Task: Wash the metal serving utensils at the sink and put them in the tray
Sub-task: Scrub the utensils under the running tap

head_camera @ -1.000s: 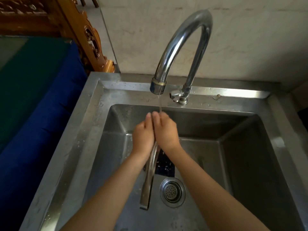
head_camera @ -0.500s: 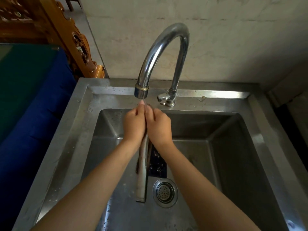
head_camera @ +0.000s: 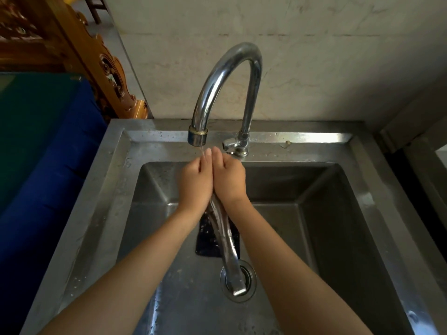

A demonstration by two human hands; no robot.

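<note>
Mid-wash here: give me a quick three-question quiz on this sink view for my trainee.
1. True or false: water is running from the tap.
2. The lower end of the utensil hangs above: A) the drain, B) a plate, C) a tray.
3. Fill the gap: the utensil's upper part is pressed between ____ hands.

Key: 1 true, a thin stream falls from the spout. 2 A. 3 both: the left hand and the right hand.

Wide open across the right half of the sink (head_camera: 338,226); blocked above by the faucet (head_camera: 217,81) spout, below by the utensil (head_camera: 227,243) handle over the drain (head_camera: 251,279).
</note>
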